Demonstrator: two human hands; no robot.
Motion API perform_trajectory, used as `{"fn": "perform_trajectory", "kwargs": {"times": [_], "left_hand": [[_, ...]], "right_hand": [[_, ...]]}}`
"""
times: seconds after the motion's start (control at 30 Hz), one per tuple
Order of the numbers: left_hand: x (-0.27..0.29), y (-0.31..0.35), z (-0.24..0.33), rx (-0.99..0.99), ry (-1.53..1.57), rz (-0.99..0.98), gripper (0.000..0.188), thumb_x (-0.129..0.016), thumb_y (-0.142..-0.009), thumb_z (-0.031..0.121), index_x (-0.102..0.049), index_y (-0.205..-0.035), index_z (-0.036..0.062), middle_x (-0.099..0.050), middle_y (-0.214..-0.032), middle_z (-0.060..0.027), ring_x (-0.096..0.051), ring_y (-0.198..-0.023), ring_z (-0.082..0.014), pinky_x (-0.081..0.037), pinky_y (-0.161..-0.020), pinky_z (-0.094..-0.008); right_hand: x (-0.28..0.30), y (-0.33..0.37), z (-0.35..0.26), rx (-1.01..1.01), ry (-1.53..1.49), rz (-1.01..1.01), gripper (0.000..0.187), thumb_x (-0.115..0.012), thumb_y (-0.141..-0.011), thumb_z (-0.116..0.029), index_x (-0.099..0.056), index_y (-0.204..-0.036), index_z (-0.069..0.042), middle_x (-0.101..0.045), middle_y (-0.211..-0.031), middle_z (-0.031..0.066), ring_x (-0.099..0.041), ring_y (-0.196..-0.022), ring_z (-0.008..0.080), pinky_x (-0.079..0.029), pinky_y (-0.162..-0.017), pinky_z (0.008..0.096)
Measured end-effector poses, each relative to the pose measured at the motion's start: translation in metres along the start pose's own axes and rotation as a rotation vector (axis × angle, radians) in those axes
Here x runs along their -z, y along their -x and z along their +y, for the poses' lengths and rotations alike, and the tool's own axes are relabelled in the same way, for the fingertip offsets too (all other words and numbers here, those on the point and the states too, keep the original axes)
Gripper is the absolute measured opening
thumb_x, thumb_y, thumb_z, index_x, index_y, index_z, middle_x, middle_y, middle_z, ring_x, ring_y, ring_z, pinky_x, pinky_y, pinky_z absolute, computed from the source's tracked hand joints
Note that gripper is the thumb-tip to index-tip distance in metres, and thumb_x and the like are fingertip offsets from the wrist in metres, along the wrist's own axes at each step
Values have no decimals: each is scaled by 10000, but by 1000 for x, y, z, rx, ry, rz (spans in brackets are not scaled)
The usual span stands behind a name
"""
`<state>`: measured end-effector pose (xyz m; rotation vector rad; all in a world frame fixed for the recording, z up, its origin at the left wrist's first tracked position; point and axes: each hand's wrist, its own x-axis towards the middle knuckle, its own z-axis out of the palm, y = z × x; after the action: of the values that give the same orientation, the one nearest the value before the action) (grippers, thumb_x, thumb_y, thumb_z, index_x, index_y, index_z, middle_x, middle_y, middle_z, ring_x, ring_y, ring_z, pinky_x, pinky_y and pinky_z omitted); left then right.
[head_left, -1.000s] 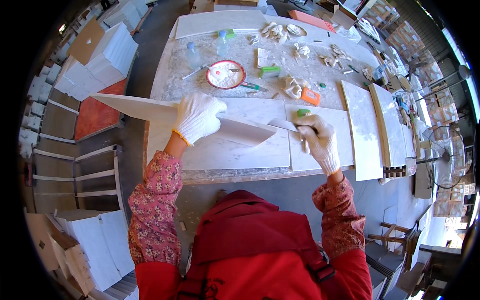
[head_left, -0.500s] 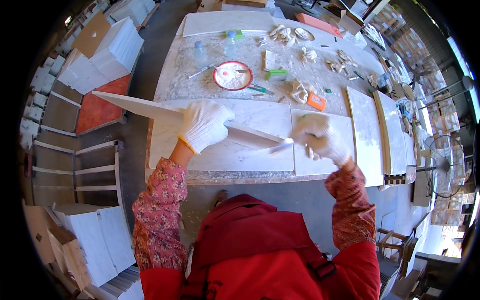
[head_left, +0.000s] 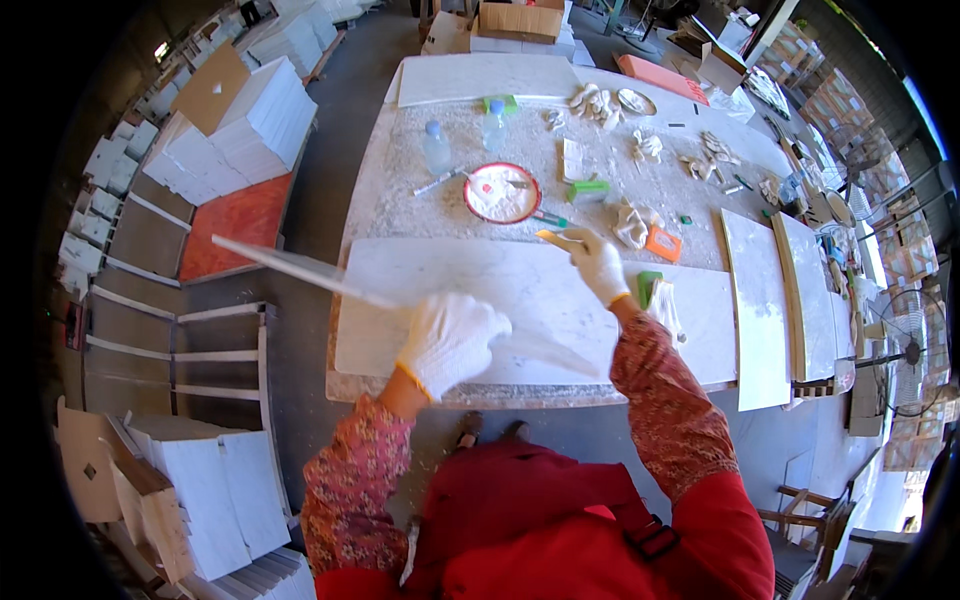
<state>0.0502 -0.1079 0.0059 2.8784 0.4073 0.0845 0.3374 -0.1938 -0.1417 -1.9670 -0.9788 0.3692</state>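
Observation:
My left hand [head_left: 455,340], in a white knit glove, is closed round a long, thin white stone slab [head_left: 310,270], held tilted above the table. The slab's right part is blurred. My gloved right hand [head_left: 597,268] is beyond it, fingers pinched on a small yellow-orange flat piece [head_left: 552,237], whose kind I cannot make out. Just past those fingers, a putty knife with a green handle [head_left: 549,217] rests by a red-rimmed bowl [head_left: 466,196] of white paste. Under both hands lies a wide marble slab [head_left: 400,262]. Near my right wrist are a green block [head_left: 648,285] and a white glove [head_left: 664,308].
Two plastic bottles [head_left: 436,148] stand beyond the bowl. An orange box [head_left: 663,243], a green block [head_left: 588,190] and several gloves [head_left: 597,104] lie across the dusty table [head_left: 400,205]. More slabs [head_left: 750,300] lie along the right. Left are stacked tiles [head_left: 245,120] and a metal frame [head_left: 220,340].
My right hand has left the slab's right end and moved away from me toward the bowl, with the yellow-orange piece now showing. My left hand and its slab have come nearer me.

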Motion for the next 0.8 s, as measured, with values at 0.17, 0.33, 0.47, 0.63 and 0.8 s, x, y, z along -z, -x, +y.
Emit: {"fn": "perform_trajectory", "kwargs": {"times": [0.17, 0.33, 0.47, 0.63, 0.8], "left_hand": [[-17, 44, 12, -73, 19, 137, 305, -612, -709, 82, -722, -970, 196, -713, -958, -33, -662, -879, -265, -515, -665, -424], [-53, 85, 29, -88, 11, 140, 293, -598, -731, 92, -679, -1012, 107, -674, -1034, -41, -634, -927, -233, -527, -770, -386], [-124, 116, 42, -133, 5, 167, 339, -599, -763, 144, -660, -1093, 95, -642, -1124, -75, -601, -999, -266, -526, -839, -388], [-204, 137, 43, -110, -53, 159, 346, -583, -776, 143, -674, -1104, 81, -641, -1148, -76, -600, -1000, -292, -531, -877, -406], [-247, 141, 39, -93, -9, 167, 342, -562, -785, 129, -682, -1101, 80, -639, -1161, -73, -594, -1017, -297, -527, -909, -417]], "right_hand": [[-100, -85, 4, 82, 407, 46, 235, -531, -979, -216, -699, -1138, -255, -716, -920, 68, -686, -788, 352, -539, -671, 495], [-123, -82, -15, 115, 547, 117, 490, -663, -881, -426, -560, -1305, -202, -693, -1023, 129, -685, -909, 355, -542, -728, 486], [-40, -62, 39, 133, 429, 505, 390, -661, -879, -413, -639, -1179, -164, -691, -1010, 128, -668, -931, 338, -534, -786, 464], [66, 6, 113, -308, 890, 480, 648, -709, -818, -457, -528, -1373, -174, -628, -1192, 169, -629, -1033, 397, -503, -842, 551], [102, 77, 146, -562, 773, 91, 792, -704, -811, -363, -357, -1503, -200, -583, -1282, 211, -594, -1136, 453, -481, -893, 590]]}}
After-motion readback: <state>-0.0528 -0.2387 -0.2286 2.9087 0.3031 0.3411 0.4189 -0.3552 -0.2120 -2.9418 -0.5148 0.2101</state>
